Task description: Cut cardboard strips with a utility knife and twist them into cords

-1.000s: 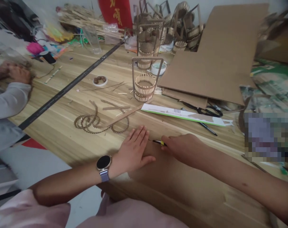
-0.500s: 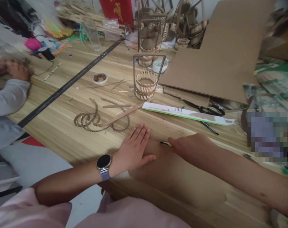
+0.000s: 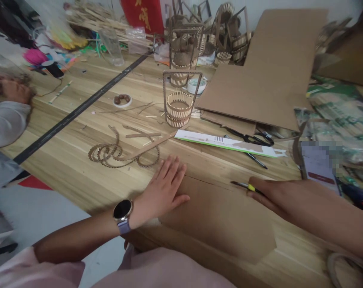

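My left hand [image 3: 162, 188] lies flat, fingers stretched out, pressing on the left end of a brown cardboard sheet [image 3: 217, 220] at the table's near edge. In my right hand [image 3: 274, 196] is a yellow-and-black utility knife [image 3: 251, 187], its blade pointing left over the sheet's far right edge. A thin dark line runs along the sheet's far edge between the hand and the blade. Beyond my left hand lie curled corrugated cardboard strips [image 3: 109, 154]. Farther back stands a small basket of wooden sticks [image 3: 179, 107] with a tall cardboard handle.
A white strip with a green edge [image 3: 223, 143], black scissors [image 3: 253, 138] and a pen [image 3: 257, 161] lie past the sheet. Large cardboard [image 3: 277, 72] is at the back right, a phone [image 3: 319, 168] at the right. Another person's hand [image 3: 15, 90] rests at the far left.
My right hand has drawn the utility knife to the right along the sheet's far edge, and more of the blade shows. My left hand stays pressed on the cardboard. The view has shifted slightly.
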A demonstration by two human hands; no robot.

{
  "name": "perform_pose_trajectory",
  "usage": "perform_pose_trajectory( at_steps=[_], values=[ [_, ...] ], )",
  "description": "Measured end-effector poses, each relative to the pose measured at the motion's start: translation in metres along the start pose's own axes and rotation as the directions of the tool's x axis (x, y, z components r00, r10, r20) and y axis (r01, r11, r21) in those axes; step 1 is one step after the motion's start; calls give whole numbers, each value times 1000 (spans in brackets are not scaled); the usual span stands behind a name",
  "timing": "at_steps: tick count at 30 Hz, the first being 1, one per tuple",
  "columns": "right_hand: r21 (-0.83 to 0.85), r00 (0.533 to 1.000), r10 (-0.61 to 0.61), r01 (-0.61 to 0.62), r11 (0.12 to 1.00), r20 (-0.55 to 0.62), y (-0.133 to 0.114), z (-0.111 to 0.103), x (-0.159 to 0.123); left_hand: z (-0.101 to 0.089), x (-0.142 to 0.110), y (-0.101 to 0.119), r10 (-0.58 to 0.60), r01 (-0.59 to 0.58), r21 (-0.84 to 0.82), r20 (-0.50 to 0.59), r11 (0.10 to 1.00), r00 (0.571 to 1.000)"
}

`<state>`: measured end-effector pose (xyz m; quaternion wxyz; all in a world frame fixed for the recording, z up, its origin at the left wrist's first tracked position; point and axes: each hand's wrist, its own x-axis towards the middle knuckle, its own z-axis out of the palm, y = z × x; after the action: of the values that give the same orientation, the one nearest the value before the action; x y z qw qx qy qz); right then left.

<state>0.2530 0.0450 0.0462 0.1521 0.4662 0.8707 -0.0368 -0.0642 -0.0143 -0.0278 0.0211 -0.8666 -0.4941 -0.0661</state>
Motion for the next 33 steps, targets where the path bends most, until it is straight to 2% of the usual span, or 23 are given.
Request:
perform_pose_trajectory(
  at_steps=[2, 5, 9, 13, 17, 25, 33],
  values=[
    [-68, 991, -29, 38, 997, 133, -15, -13, 15, -6, -11, 8, -9, 10, 41, -21, 999, 1000],
    [-123, 978, -61, 87, 989, 199, -48, -26, 44, -8, -28, 22, -33, 33, 54, 5, 998, 999],
    [-90, 971, -196, 209, 974, 137, -89, -31, 80, -3, -38, 32, -77, 77, 41, 17, 996, 997],
    [-71, 952, -293, 300, 951, 91, -114, -29, 105, 2, -38, 30, -107, 107, 1, 36, 994, 994],
    [-65, 943, -327, 331, 941, 65, -125, -26, 119, 4, -37, 30, -109, 109, -32, 4, 994, 994],
    [-56, 942, -332, 335, 941, 44, -128, -19, 127, 8, -37, 31, -97, 96, -15, -53, 995, 994],
    [-53, 943, -328, 331, 942, 57, -133, -21, 127, 6, -36, 31, -64, 64, 9, -1, 998, 998]
  ],
)
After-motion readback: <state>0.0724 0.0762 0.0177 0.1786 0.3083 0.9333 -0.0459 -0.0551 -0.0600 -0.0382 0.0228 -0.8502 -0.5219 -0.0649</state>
